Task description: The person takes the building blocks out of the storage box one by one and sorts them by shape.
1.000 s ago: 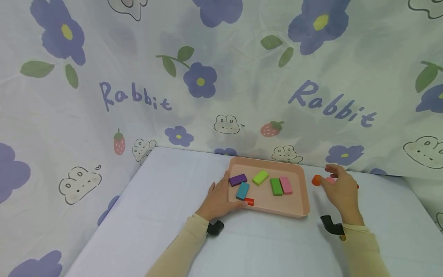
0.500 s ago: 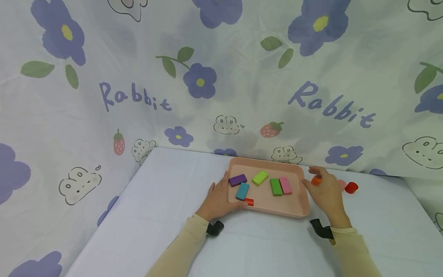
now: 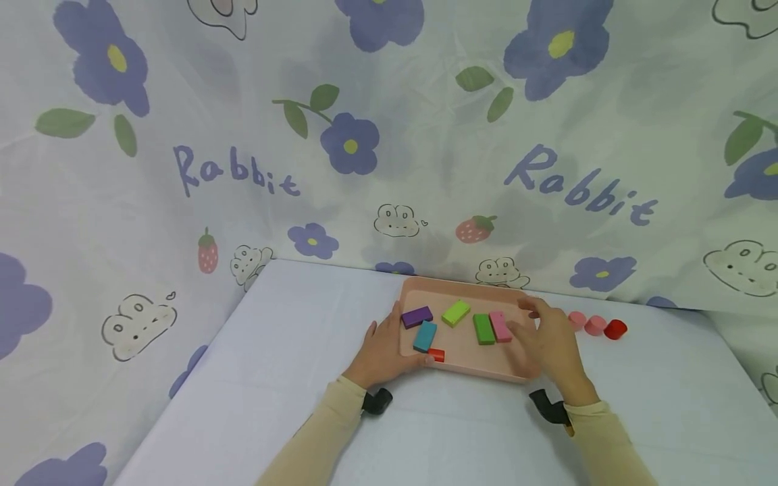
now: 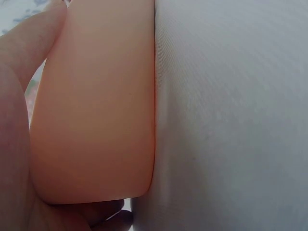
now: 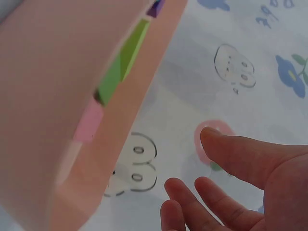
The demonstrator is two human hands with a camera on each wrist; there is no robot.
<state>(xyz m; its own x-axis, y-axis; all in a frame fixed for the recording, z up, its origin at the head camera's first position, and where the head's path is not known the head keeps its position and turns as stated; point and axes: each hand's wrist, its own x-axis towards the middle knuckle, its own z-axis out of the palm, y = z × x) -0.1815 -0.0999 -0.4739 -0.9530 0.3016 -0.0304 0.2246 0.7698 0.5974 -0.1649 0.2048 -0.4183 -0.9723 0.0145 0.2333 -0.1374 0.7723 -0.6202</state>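
My left hand [image 3: 385, 351] grips the left front corner of a peach-coloured tray [image 3: 486, 364], thumb on the front rim and fingers along the left side. The tray's outer wall [image 4: 96, 120] fills much of the left wrist view. Over the tray's right edge is my right hand [image 3: 556, 344], its thumb near a pink block [image 3: 501, 327]. In the right wrist view, the thumb [image 5: 236, 154] and fingers are apart with nothing between them. Beside the pink block lies a green block [image 3: 483, 329]. Lime [image 3: 456, 312], purple [image 3: 417, 317], blue [image 3: 425, 336] and small red [image 3: 436, 355] blocks are also inside.
On the white table right of the tray, two pink cylinders [image 3: 595, 325] and a red cylinder [image 3: 616, 329] stand in a row. A patterned cloth [image 3: 389, 135] hangs behind the table and along its left side.
My right hand has moved left, from the row of cylinders to over the tray's right side. The pink and red cylinders are uncovered, and the orange one is no longer visible. The left hand stays put.
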